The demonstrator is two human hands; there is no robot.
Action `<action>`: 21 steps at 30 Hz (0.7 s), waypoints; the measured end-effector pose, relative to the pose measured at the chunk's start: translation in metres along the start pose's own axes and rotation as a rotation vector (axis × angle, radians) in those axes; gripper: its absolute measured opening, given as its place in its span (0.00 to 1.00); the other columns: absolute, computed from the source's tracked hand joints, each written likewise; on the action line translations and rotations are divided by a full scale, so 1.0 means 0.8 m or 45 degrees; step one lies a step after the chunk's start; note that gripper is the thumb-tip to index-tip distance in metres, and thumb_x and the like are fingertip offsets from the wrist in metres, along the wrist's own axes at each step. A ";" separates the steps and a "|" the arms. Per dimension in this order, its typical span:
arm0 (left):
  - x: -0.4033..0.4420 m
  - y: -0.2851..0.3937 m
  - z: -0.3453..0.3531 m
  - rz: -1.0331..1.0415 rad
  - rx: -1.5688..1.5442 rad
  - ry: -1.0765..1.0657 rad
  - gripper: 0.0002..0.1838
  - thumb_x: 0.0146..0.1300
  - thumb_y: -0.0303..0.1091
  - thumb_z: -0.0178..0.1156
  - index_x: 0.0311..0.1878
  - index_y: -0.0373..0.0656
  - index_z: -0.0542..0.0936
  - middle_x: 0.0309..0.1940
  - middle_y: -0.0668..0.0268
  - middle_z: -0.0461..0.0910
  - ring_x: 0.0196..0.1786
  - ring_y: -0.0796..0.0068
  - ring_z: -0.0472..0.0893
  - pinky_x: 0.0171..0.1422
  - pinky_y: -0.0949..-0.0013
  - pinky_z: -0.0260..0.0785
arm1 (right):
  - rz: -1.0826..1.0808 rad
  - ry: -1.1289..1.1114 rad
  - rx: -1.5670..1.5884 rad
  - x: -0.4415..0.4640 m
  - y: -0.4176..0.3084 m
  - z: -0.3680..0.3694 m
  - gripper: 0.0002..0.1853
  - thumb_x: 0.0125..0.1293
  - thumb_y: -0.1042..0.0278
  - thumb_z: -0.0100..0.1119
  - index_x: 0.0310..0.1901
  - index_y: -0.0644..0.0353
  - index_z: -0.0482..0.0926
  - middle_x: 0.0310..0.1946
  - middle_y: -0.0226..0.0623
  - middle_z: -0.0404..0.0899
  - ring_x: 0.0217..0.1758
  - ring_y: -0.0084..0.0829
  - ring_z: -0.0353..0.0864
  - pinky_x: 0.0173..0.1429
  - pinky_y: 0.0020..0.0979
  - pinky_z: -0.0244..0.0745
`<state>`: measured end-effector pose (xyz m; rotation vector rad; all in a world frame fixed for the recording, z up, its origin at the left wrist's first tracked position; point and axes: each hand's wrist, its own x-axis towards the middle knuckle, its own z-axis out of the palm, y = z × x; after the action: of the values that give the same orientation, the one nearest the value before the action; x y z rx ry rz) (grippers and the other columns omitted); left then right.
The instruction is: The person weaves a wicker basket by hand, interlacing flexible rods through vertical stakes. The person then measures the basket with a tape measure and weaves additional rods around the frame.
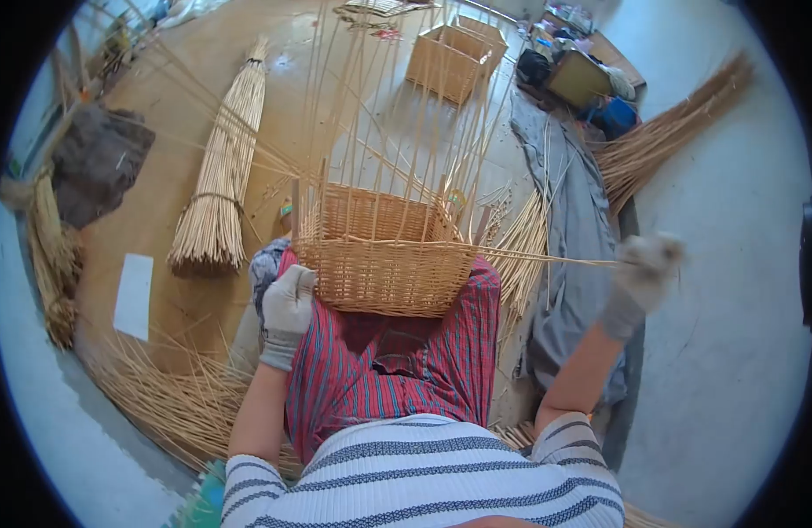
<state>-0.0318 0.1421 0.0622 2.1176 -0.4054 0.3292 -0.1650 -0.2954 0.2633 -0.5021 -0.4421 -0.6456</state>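
A half-woven wicker basket (388,277) rests on my lap, over a red striped cloth (397,370). Long upright stakes rise from its rim and fan out away from me. My left hand (289,301), in a pale glove, is closed against the basket's lower left corner; whether it grips the wall or something else is hidden. Out to the right, my gloved right hand (648,268) is blurred by motion. It is closed on thin wicker strands (555,260), which run almost level from the basket's right corner to the fingers.
A tied bundle of pale rods (217,167) lies at the left. Loose rods (173,396) spread at lower left. Beyond my basket stands another woven basket (450,66). Grey cloth (564,202), brown rods (670,132) and piled belongings (577,79) lie to the right.
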 end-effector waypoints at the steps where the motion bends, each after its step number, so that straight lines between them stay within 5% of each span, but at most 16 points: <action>1: -0.010 0.003 0.010 -0.130 -0.163 -0.071 0.11 0.70 0.36 0.55 0.34 0.39 0.76 0.22 0.54 0.75 0.26 0.54 0.77 0.32 0.61 0.69 | -0.024 -0.166 0.133 0.009 -0.025 0.038 0.06 0.71 0.69 0.50 0.40 0.57 0.77 0.31 0.28 0.76 0.22 0.18 0.65 0.33 0.23 0.62; 2: -0.023 0.003 0.021 -0.261 -0.331 -0.144 0.11 0.70 0.36 0.55 0.34 0.39 0.76 0.22 0.54 0.75 0.26 0.53 0.77 0.32 0.61 0.68 | -0.004 -0.163 0.393 0.005 -0.032 0.093 0.09 0.71 0.71 0.50 0.32 0.55 0.77 0.21 0.24 0.69 0.20 0.18 0.64 0.34 0.23 0.62; 4: -0.047 -0.007 0.053 -0.379 -0.419 -0.209 0.13 0.70 0.41 0.56 0.34 0.41 0.77 0.23 0.55 0.77 0.27 0.51 0.78 0.32 0.59 0.69 | -0.331 -0.334 0.144 -0.011 -0.088 0.132 0.10 0.67 0.72 0.52 0.29 0.53 0.81 0.16 0.23 0.69 0.19 0.17 0.68 0.30 0.22 0.61; 8: -0.065 0.011 0.069 -0.195 0.083 -0.332 0.15 0.67 0.49 0.57 0.34 0.47 0.80 0.28 0.58 0.82 0.32 0.53 0.82 0.34 0.54 0.70 | -0.537 -0.698 -0.256 -0.052 -0.147 0.234 0.08 0.67 0.72 0.53 0.32 0.56 0.82 0.17 0.26 0.72 0.19 0.20 0.70 0.29 0.23 0.64; 15: -0.071 0.004 0.067 -0.022 0.129 -0.402 0.15 0.66 0.49 0.57 0.34 0.47 0.80 0.28 0.58 0.82 0.32 0.54 0.82 0.35 0.54 0.71 | -0.215 -1.522 -0.210 -0.098 -0.125 0.382 0.09 0.67 0.70 0.54 0.38 0.62 0.83 0.19 0.31 0.76 0.19 0.26 0.73 0.28 0.25 0.69; 21: -0.077 0.002 0.075 0.238 0.179 -0.401 0.11 0.64 0.44 0.58 0.33 0.47 0.79 0.30 0.58 0.80 0.34 0.54 0.81 0.38 0.54 0.73 | 0.033 -1.788 -0.194 -0.111 -0.088 0.423 0.11 0.67 0.69 0.54 0.42 0.65 0.84 0.21 0.34 0.79 0.19 0.30 0.76 0.27 0.26 0.73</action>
<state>-0.0834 0.1007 0.0074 2.2808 -0.7869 0.1315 -0.3531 -0.1124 0.5051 -1.0748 -1.7058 -0.2030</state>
